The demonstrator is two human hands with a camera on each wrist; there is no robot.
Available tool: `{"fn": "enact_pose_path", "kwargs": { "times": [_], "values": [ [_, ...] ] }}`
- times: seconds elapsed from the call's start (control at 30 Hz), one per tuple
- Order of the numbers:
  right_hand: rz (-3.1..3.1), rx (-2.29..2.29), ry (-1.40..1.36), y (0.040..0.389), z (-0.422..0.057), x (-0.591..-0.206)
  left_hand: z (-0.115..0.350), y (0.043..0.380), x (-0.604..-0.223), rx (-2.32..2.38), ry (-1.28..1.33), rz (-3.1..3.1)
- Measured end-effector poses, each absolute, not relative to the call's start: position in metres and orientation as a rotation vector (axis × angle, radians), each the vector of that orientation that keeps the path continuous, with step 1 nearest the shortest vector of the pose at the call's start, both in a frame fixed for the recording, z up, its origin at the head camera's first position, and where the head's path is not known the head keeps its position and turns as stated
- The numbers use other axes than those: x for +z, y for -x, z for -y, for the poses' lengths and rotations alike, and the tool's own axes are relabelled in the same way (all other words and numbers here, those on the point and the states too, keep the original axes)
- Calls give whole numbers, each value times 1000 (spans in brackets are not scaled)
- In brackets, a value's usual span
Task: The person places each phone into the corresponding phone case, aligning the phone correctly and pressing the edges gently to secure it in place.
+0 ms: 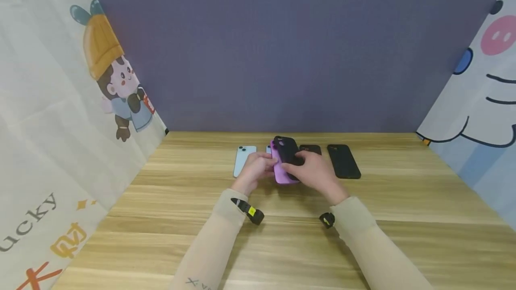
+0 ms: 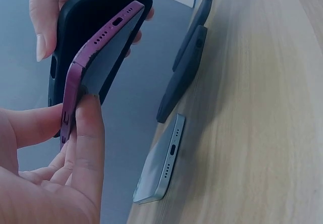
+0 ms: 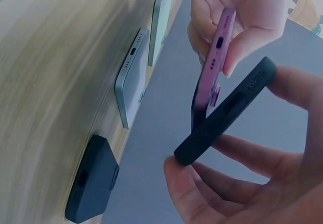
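My left hand [image 1: 255, 170] pinches a purple phone [image 1: 283, 175] by its edge, thumb on one side and fingers on the other. With fingers and thumb at its edges, my right hand [image 1: 318, 172] holds a black phone case [image 1: 288, 150]. Case and phone are held up above the table, the case overlapping the phone's back. In the right wrist view the purple phone [image 3: 211, 75] stands at an angle to the case [image 3: 227, 114], with one edge close to it. The left wrist view shows the phone's bottom edge [image 2: 101, 36], tilted against the case [image 2: 75, 19].
Along the back of the wooden table [image 1: 193, 218] lie a light blue phone [image 1: 244, 159], a second pale phone [image 3: 132, 77] partly hidden by my left hand in the head view, a dark cased phone or case [image 1: 311, 148] and a black one [image 1: 344, 161]. A grey-blue panel [image 1: 290, 53] stands behind.
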State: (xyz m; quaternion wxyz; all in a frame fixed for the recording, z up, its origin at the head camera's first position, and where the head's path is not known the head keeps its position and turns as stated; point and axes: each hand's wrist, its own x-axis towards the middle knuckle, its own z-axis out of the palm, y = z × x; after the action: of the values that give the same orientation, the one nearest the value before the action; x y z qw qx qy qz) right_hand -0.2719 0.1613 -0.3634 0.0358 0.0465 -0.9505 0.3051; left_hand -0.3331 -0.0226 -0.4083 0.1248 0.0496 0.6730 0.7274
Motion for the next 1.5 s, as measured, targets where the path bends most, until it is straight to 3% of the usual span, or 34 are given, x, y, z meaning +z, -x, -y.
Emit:
{"fn": "enact_pose_path", "kwargs": {
  "times": [1.5],
  "values": [
    [2814, 1138, -102, 279, -164, -371, 22, 330, -409, 2171, -151, -1914]
  ]
}}
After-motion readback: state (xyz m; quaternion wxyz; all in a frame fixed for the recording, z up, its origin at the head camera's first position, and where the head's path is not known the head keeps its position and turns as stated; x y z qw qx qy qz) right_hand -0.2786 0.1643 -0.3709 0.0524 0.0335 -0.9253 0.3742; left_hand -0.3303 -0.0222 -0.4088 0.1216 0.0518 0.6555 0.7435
